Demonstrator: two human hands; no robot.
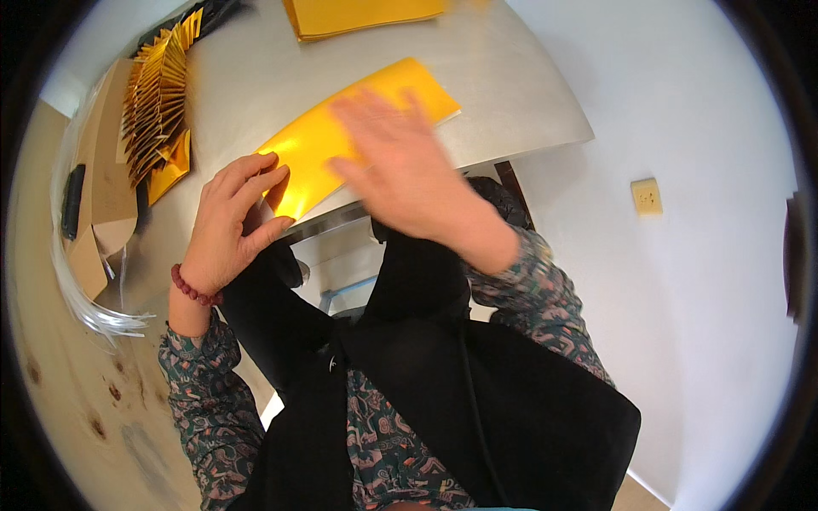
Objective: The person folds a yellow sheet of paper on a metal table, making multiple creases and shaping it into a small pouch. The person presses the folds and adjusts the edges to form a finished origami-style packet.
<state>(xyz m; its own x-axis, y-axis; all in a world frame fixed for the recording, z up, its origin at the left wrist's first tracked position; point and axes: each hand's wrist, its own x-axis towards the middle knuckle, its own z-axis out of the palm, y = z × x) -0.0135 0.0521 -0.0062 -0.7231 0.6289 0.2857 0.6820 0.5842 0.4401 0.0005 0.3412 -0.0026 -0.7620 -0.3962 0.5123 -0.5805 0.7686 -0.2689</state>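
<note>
A long, shiny gold foil paper (311,162), seemingly folded lengthwise, lies slantwise across the grey metal table (520,94) near its front edge. At its near left end my left hand (226,213) grips the paper, fingertips on the upper edge and thumb at the lower corner. My right hand (396,166) is flat over the middle of the sheet with its fingers spread, blurred by motion. Whether that palm presses on the foil or hovers just above it, I cannot tell. Part of the paper is hidden beneath the right hand.
A stack of gold sheets (366,19) lies at the table's far side. On the left, several pleated gold foil pieces (158,102) stand bunched beside a cardboard piece (100,140). Clear plastic strands (89,311) hang beside it. A white wall with an outlet (646,197) borders the right.
</note>
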